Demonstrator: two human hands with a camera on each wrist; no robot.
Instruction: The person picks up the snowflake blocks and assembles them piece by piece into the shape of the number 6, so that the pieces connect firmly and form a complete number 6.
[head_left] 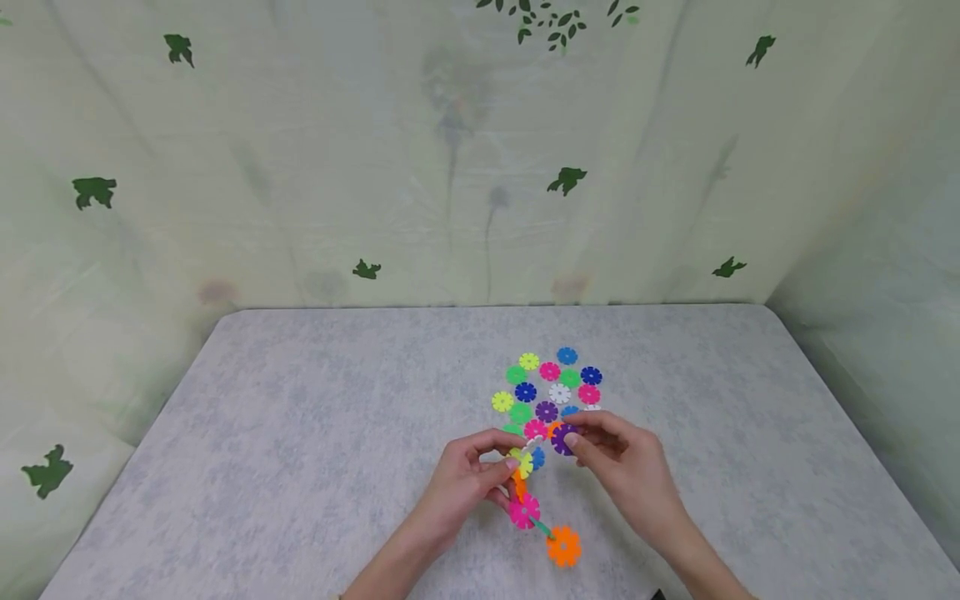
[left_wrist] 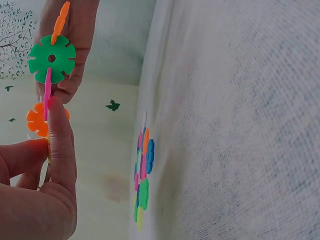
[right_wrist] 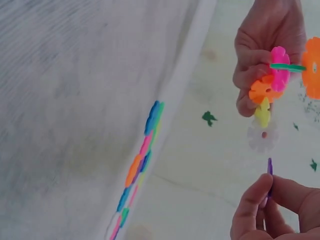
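My left hand (head_left: 467,485) pinches a chain of slotted plastic flower discs above the table. Along it run an orange disc (head_left: 564,547) at the near end, a green disc (left_wrist: 51,59), a pink disc (head_left: 524,511), another orange disc (right_wrist: 265,90), a yellow disc (right_wrist: 262,113) and a white disc (right_wrist: 262,137) at the far end. Between thumb and fingers, my right hand (head_left: 637,467) pinches a purple disc (head_left: 562,440). Seen from the right wrist, the purple disc is edge-on, just short of the white disc's rim, a small gap between them.
Loose discs lie flat on the grey tabletop (head_left: 300,433) beyond my hands, among them a yellow disc (head_left: 502,402), a dark blue disc (head_left: 591,376) and a white disc (head_left: 559,393). Behind the table hangs a pale curtain (head_left: 337,167) with green leaf and bird shapes.
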